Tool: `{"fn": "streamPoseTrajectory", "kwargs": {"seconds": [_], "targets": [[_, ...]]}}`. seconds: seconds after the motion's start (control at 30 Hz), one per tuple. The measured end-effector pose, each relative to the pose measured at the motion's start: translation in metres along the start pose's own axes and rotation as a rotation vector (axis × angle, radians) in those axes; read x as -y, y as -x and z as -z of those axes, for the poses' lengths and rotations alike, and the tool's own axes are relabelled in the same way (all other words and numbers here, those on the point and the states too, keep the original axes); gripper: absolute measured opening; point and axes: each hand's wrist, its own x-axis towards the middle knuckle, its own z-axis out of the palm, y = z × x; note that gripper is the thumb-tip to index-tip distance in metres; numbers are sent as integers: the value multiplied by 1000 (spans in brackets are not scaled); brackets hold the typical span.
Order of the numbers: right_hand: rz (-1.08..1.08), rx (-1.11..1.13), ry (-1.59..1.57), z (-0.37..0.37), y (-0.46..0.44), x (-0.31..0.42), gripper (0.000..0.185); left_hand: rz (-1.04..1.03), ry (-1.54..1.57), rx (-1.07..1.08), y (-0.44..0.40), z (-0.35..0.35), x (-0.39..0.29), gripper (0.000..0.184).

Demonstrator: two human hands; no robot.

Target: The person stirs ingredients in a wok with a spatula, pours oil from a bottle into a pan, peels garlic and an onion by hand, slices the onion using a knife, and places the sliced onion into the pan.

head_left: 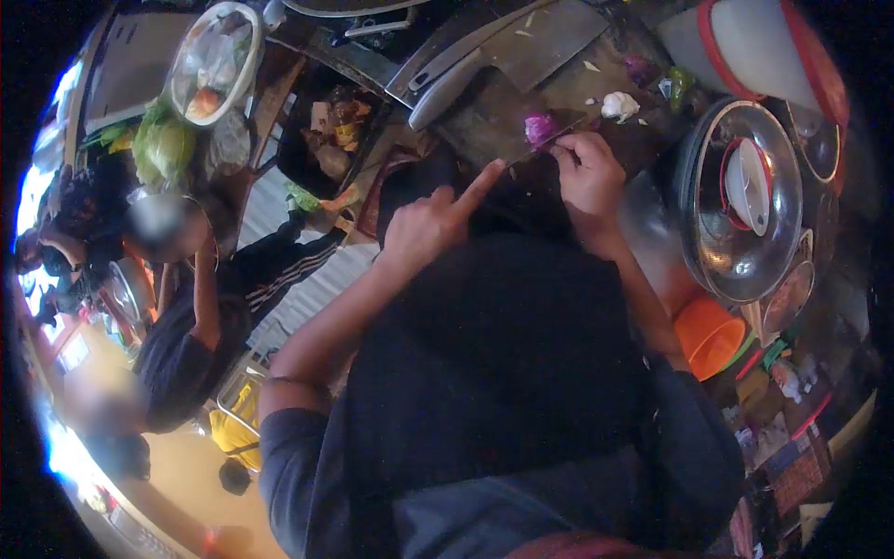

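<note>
My left hand (pixel 424 224) has its index finger stretched out and its other fingers curled; what they hold is hidden. Its fingertip meets one end of a thin, dark blade-like edge (pixel 523 156) on the dark board. The thumb and fingers of my right hand (pixel 589 172) pinch together by the other end of that edge. Just beyond, between the two hands, sits a purple onion (pixel 538 129). White garlic (pixel 619 106) lies past my right fingertips, with small pale pieces around it. A wide-bladed knife (pixel 554 42) rests on the far side of the board.
Metal bowls (pixel 750 200) and an orange container (pixel 710 337) stand right. A food-scrap container (pixel 335 140), a cabbage (pixel 163 147) and a white basket (pixel 216 65) are left. A co-worker in dark clothes (pixel 186 373) is at the left, arms raised near a round object.
</note>
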Motion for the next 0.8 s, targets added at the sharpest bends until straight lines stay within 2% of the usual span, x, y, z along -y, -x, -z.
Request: {"fn": "streamPoseTrajectory", "kwargs": {"seconds": [0.23,0.43,0.5,0.6,0.63,0.7,0.73,0.8], "targets": [[-43,4,-6,-1,0,0,5,20,125,-47,-25,-10,-10,84],[-47,-19,-68,-5,0,2,4,62,204,56,-13,-12,9,81],[52,-70,36,-6,0,-2,10,50,233,81,-9,1,6,80],[29,-6,117,0,4,-3,9,47,283,104,4,9,5,79],[-1,44,151,2,5,-5,9,45,196,161,5,9,4,76],[35,10,69,-3,6,-12,11,53,233,256,3,26,0,70],[70,39,132,-3,5,-18,9,43,227,278,2,26,2,69],[75,28,55,-3,2,-17,9,64,238,256,-2,25,-1,70]]}}
